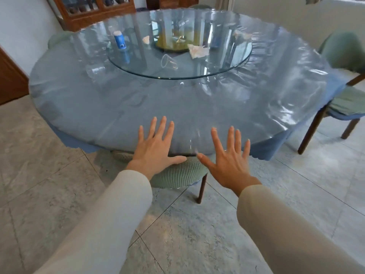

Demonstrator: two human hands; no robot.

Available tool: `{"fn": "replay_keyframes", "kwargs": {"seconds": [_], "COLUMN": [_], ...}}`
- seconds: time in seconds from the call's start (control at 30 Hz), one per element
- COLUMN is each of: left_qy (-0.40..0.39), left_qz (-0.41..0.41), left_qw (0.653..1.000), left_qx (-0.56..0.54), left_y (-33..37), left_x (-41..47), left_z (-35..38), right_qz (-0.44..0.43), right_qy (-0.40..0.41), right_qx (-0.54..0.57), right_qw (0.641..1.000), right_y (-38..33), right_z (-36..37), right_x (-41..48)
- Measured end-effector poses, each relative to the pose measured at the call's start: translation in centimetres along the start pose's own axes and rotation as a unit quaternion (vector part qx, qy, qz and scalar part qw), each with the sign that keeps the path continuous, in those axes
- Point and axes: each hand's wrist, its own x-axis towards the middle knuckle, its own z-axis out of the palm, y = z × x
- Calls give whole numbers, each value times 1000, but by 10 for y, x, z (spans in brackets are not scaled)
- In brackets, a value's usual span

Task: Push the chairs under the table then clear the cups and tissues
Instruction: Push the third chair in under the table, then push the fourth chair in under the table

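A green chair [177, 177] stands tucked under the near edge of the round table [197, 107], only its curved back showing. My left hand [156, 149] and my right hand [229, 159] hover open over the chair back, fingers spread, holding nothing. On the glass turntable [138, 70] a clear plastic cup [168, 62] lies on its side, and a crumpled tissue [198, 50] sits to its right. A smaller tissue [146, 39] lies further back. Another clear cup [94, 71] lies on the tablecloth at the left.
A blue canister [119, 41] stands on the turntable's left. A second green chair [343, 91] sits pulled out at the right. A further chair back [59, 39] shows at the far left. A wooden cabinet [92, 10] stands behind, over a tiled floor [177, 234].
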Motion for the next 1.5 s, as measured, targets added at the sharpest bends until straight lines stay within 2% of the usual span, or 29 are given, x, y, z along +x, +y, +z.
{"fn": "replay_keyframes", "kwargs": {"seconds": [0.13, 0.33, 0.53, 0.63, 0.77, 1.1, 1.33, 1.5], "left_qy": [34, 102, 146, 145, 144, 133, 156, 155], "left_qz": [48, 132, 191, 209, 235, 263, 310, 315], "left_qw": [998, 986, 970, 967, 961, 953, 935, 933], "left_qx": [-4, -3, -24, -15, -26, -62, -69, -74], "left_y": [67, 192, 339, 410, 493, 637, 727, 794], "left_x": [5, 14, 13, 9, 6, 34, 109, 190], "left_z": [-54, -148, -223, -247, -271, -277, -288, -299], "right_qz": [52, 108, 245, 299, 311, 380, 415, 441], "right_qy": [47, 93, 136, 131, 129, 164, 163, 152], "right_qx": [-21, -133, -145, -128, -135, -137, -137, -130], "right_qw": [997, 981, 949, 936, 932, 900, 885, 875], "right_y": [74, 209, 333, 380, 436, 562, 653, 733], "right_z": [-72, -186, -282, -309, -341, -399, -410, -427], "right_x": [-27, -84, -150, -178, -214, -251, -234, -179]}}
